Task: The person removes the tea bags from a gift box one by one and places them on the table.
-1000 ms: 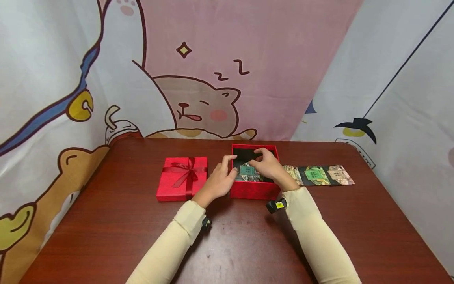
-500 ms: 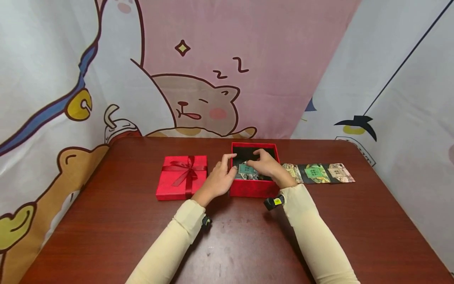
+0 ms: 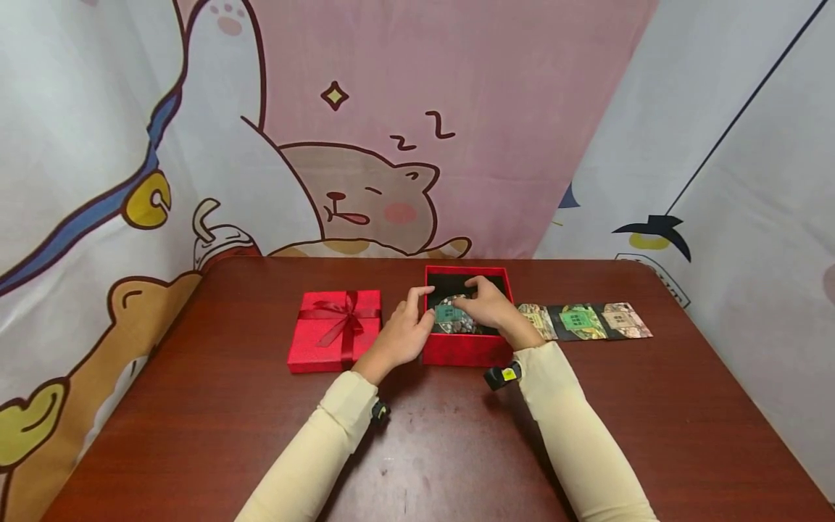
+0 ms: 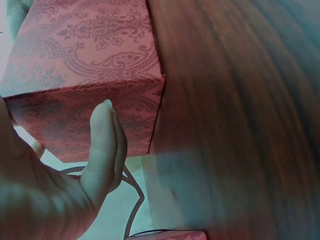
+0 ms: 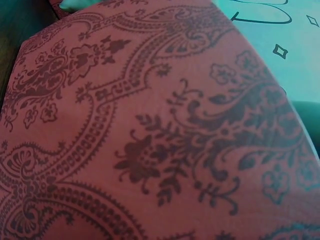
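Observation:
An open red gift box (image 3: 466, 351) with a dark lining stands near the back of the table. At its left wall my left hand (image 3: 404, 330) holds the box near the rim; in the left wrist view its fingers (image 4: 102, 135) press on the patterned outer side. My right hand (image 3: 489, 303) reaches into the box from the right. Its thumb lies over a dark printed packet with a teal label (image 3: 449, 313), and its curled fingers are partly hidden. In the right wrist view the box's patterned front wall (image 5: 100, 125) fills most of the picture, hiding the hand.
A red lid with a ribbon bow (image 3: 335, 330) lies left of the box. Right of the box several flat printed packets (image 3: 579, 320) lie in a row, the nearest partly behind my right wrist. A cartoon-printed curtain (image 3: 378, 181) hangs behind the brown table (image 3: 417, 449).
My right hand has shifted slightly left inside the box, and the teal-labelled packet has moved a little left with it. My left hand stays at the box's left wall.

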Demonstrator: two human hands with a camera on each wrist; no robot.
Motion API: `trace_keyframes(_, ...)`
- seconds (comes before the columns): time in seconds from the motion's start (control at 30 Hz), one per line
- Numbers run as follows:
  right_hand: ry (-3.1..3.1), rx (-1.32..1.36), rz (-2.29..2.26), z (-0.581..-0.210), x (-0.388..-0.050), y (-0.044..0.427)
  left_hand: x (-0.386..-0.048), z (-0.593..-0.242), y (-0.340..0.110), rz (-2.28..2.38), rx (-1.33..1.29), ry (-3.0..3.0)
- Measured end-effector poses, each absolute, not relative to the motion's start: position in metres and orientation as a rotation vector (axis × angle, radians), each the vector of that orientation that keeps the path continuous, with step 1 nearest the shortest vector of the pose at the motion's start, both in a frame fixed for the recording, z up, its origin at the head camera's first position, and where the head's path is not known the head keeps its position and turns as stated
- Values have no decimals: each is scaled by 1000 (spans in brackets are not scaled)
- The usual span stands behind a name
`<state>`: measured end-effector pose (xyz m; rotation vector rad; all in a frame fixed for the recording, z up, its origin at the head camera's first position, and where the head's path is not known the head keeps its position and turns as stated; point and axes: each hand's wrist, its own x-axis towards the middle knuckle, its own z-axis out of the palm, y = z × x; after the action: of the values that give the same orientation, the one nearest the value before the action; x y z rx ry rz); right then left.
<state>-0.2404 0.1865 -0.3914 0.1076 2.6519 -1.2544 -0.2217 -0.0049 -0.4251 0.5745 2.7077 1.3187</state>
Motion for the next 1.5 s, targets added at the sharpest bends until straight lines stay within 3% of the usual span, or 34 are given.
trace_keyframes(0.83, 2588, -162, -1396, -396, -242, 188, -223, -424, -6, 1318, 574, 2711)
trace_keyframes(1.5, 2676, -38, -1245, -398, -243, 187, -223, -428, -5, 1323, 581, 2709)
